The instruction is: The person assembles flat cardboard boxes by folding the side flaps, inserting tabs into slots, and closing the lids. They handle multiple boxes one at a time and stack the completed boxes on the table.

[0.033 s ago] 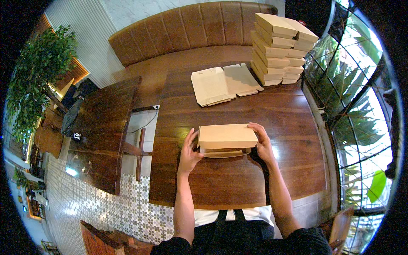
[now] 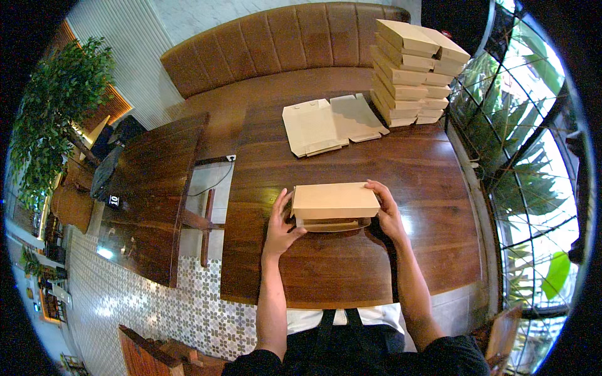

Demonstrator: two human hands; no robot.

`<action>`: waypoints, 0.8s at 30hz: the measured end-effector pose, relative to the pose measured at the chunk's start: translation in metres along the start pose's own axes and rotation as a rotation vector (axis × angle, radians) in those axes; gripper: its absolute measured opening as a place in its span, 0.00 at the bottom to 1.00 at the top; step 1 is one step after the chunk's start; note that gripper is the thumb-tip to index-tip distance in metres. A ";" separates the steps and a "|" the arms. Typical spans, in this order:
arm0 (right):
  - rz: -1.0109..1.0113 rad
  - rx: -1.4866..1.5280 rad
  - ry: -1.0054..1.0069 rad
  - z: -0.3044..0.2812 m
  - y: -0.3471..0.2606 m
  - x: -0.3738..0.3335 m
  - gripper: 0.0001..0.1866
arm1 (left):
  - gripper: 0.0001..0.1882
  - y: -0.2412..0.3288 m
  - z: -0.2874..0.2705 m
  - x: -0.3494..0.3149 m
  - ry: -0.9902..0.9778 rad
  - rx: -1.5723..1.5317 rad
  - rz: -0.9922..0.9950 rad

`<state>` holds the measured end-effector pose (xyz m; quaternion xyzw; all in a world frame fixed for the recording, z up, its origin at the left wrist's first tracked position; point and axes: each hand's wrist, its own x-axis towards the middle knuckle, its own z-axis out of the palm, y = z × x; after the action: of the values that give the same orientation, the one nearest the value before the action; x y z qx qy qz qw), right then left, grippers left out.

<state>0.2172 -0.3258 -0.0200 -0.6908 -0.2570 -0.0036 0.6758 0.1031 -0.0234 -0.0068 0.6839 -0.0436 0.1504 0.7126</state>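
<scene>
A light brown cardboard box point(image 2: 335, 199) is on the wooden table in front of me, its lid partly lowered. A gap shows along the near side, between the lid and the lower front wall. My left hand point(image 2: 282, 229) grips the box's left end, fingers along the side and thumb at the near corner. At the right end, my right hand point(image 2: 387, 213) holds the box with its fingers at the far top corner. The inside of the box is mostly hidden under the lid.
Beyond the box lies an unfolded cardboard box blank point(image 2: 334, 125). A tall stack of folded boxes point(image 2: 411, 78) stands at the table's far right, near the gridded window point(image 2: 533, 156). A brown bench point(image 2: 276, 44) curves behind the table point(image 2: 338, 269); another table point(image 2: 150, 194) is at left.
My left thumb has shifted slightly to the right along the near side of the box. The right hand and the box look almost the same.
</scene>
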 end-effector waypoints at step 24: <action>0.065 0.154 -0.320 0.020 -0.033 -0.016 0.60 | 0.46 -0.025 0.013 -0.014 0.176 -0.183 0.012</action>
<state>0.1851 -0.3141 0.0032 -0.6366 -0.3382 0.1478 0.6771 0.0985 -0.0388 -0.0337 0.6000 0.0017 0.2095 0.7721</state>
